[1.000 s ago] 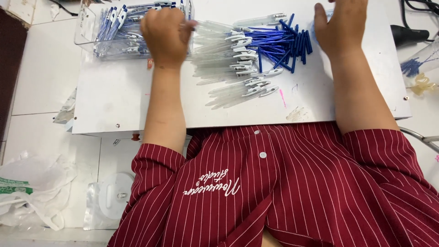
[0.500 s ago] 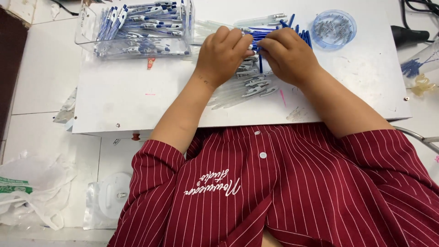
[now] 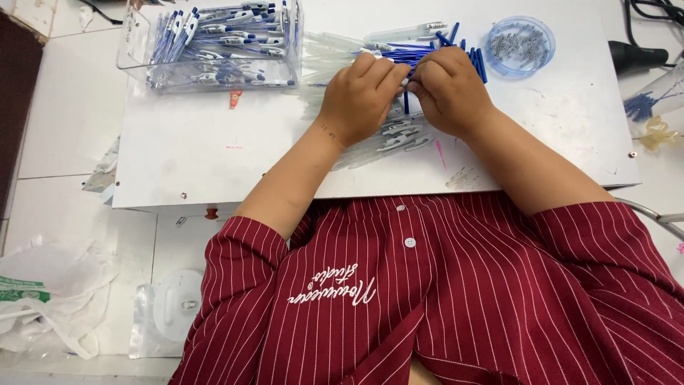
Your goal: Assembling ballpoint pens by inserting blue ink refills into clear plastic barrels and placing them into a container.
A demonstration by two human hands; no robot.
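left hand (image 3: 360, 96) + right hand (image 3: 447, 91): grips pinching one pen (image 3: 405, 80) together, mid-worktop (image 3: 214, 157) | over barrel pile (image 3: 388, 135) (refills (image 3: 456, 50) far) | tip: keep parts aligned, push straight

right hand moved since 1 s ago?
Yes. The right hand came in from the board's far edge by the round blue dish and now meets the left hand over the pile of pen parts.
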